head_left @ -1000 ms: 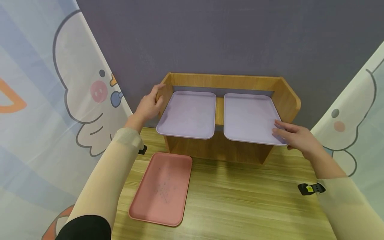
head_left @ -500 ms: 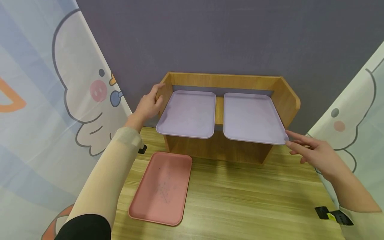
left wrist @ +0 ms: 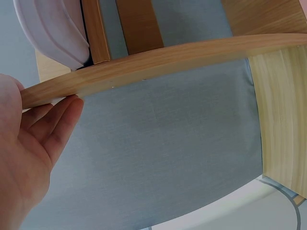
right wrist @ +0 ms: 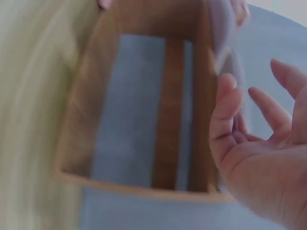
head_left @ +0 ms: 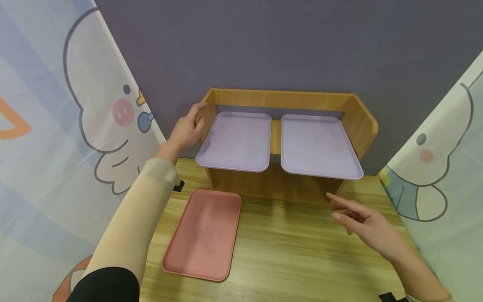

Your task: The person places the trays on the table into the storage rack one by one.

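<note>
My left hand (head_left: 187,129) grips the left side panel of a wooden desktop shelf (head_left: 284,99), thumb on one face and fingers on the other; the panel edge (left wrist: 158,60) runs through this grip in the left wrist view. Two pale lilac trays lie side by side on the upper shelf, a left tray (head_left: 237,140) and a right tray (head_left: 318,144), their front edges jutting past the board. My right hand (head_left: 371,230) holds nothing, in front of the shelf's lower right corner, below the right tray. Its fingers are spread and partly bent in the right wrist view.
A pink tray (head_left: 203,235) with grey marks lies on the wood-grain table (head_left: 286,251), left of centre in front of the shelf. Cartoon-printed cloths flank both sides, and a dark grey panel (head_left: 286,46) stands behind.
My right hand has left the front right corner of the right lilac tray, first drawing right, then down and inward. My left hand keeps its grip on the shelf panel.
</note>
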Available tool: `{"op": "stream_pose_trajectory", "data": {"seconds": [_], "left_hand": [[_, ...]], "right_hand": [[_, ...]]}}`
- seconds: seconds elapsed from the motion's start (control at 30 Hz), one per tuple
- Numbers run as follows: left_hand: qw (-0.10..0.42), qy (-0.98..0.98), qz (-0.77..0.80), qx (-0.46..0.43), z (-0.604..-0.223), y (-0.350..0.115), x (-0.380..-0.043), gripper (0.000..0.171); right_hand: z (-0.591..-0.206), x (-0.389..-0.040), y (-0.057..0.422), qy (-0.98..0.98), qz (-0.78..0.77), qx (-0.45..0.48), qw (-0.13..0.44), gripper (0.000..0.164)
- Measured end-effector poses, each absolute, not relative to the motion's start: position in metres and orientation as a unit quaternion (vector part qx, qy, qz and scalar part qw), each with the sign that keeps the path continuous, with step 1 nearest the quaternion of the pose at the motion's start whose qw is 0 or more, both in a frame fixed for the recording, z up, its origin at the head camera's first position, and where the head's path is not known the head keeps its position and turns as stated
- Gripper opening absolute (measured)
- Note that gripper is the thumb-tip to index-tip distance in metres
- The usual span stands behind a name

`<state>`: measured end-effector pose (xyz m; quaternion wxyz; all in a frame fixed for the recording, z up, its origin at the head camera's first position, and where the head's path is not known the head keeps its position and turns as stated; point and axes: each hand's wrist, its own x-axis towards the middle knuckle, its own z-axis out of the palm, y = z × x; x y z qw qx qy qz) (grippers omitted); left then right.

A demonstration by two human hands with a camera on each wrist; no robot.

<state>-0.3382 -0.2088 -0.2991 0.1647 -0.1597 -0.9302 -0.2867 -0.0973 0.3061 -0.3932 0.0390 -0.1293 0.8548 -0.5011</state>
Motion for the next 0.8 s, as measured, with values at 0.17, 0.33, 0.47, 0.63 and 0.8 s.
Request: {"op": "stream_pose_trajectory", "data": {"seconds": [0.17,0.33,0.47,0.63,0.8], "left_hand": [[0.163,-0.930,-0.287,-0.161,-0.300,-0.208,-0.340,0.055],[0.161,-0.930,-0.291,-0.158,-0.300,-0.209,-0.339,0.056],[0.162,-0.929,-0.292,-0.159,-0.301,-0.209,-0.339,0.055],[0.157,-0.930,-0.293,-0.156,-0.301,-0.209,-0.339,0.055],[0.155,-0.931,-0.289,-0.158,-0.301,-0.211,-0.341,0.055]], "right_hand": [[-0.430,-0.101,0.270,0.818,-0.536,-0.181,0.104,0.054],[-0.470,-0.109,0.227,0.792,-0.552,-0.189,0.182,0.054],[-0.499,-0.116,0.192,0.767,-0.566,-0.215,0.213,0.053],[-0.527,-0.121,0.150,0.737,-0.585,-0.239,0.241,0.055],[-0.549,-0.126,0.119,0.736,-0.582,-0.231,0.256,0.059]]}}
